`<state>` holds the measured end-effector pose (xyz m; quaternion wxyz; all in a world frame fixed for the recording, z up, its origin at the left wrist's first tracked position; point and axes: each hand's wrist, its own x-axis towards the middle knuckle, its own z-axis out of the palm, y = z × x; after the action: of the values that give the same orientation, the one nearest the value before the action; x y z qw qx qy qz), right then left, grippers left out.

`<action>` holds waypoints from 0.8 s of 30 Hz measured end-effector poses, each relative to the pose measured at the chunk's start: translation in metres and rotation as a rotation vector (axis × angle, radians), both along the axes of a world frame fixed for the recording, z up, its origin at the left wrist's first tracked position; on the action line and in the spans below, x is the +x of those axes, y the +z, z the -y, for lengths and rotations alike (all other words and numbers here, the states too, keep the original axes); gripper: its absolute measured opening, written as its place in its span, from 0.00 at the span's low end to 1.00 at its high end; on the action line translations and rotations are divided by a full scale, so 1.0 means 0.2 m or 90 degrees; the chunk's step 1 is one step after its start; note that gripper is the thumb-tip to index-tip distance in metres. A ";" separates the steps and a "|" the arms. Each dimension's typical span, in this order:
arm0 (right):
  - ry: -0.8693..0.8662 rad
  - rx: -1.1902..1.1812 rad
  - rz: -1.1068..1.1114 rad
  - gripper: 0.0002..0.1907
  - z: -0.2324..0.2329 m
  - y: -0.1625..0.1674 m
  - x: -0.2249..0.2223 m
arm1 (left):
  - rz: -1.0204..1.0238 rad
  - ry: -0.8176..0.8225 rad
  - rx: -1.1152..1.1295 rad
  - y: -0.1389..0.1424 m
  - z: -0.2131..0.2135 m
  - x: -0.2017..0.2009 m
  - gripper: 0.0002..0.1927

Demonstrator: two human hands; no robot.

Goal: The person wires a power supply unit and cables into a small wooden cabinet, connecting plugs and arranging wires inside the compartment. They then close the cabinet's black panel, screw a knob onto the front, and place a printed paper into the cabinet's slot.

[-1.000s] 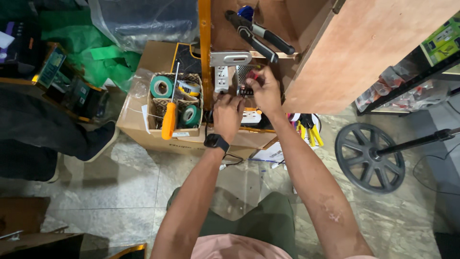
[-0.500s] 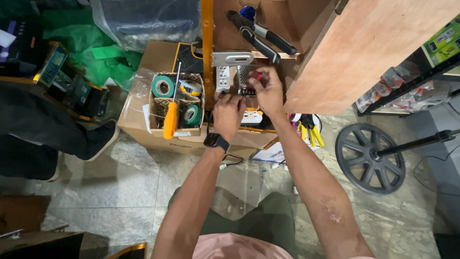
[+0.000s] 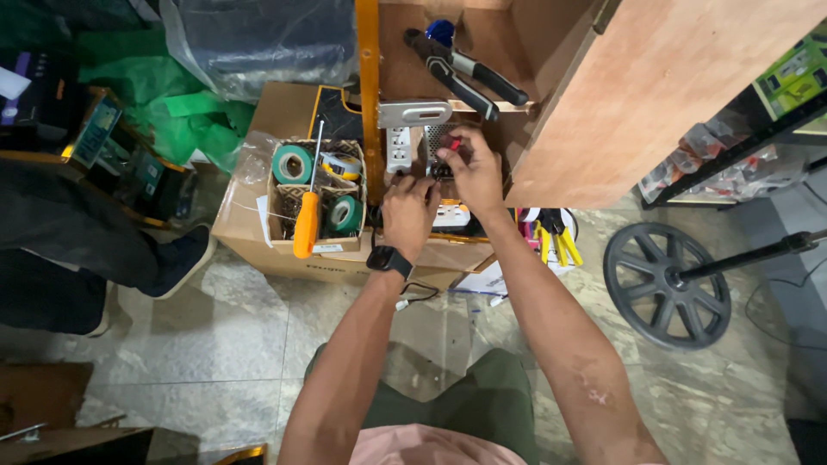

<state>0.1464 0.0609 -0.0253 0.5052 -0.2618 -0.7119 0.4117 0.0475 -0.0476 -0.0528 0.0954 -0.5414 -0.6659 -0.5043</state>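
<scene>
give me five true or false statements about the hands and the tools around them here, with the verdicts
1. The left hand wears a black wristwatch. True.
2. The orange-handled screwdriver lies on the stone floor. False: it rests in the open cardboard box beside two green tape rolls.
3. The right hand works at the small electrical parts in front of the white socket plate. True.
4. The black spoked wheel hangs on the wooden panel. False: it lies on the floor at the right.
5. The black-handled riveting tool is in the left hand. False: it lies on the wooden board above both hands.
</scene>
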 end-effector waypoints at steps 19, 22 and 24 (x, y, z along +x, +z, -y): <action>-0.005 -0.010 -0.036 0.12 0.00 -0.03 0.02 | -0.017 -0.005 0.033 -0.01 -0.01 0.01 0.06; 0.004 -0.028 -0.031 0.12 0.00 -0.03 0.01 | -0.014 0.011 0.011 -0.01 -0.01 0.01 0.06; 0.008 -0.018 -0.017 0.12 0.00 -0.02 0.01 | -0.010 0.020 0.000 -0.01 -0.02 0.01 0.06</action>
<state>0.1485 0.0604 -0.0295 0.5080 -0.2590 -0.7010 0.4284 0.0502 -0.0442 -0.0549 0.1086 -0.5350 -0.6737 -0.4982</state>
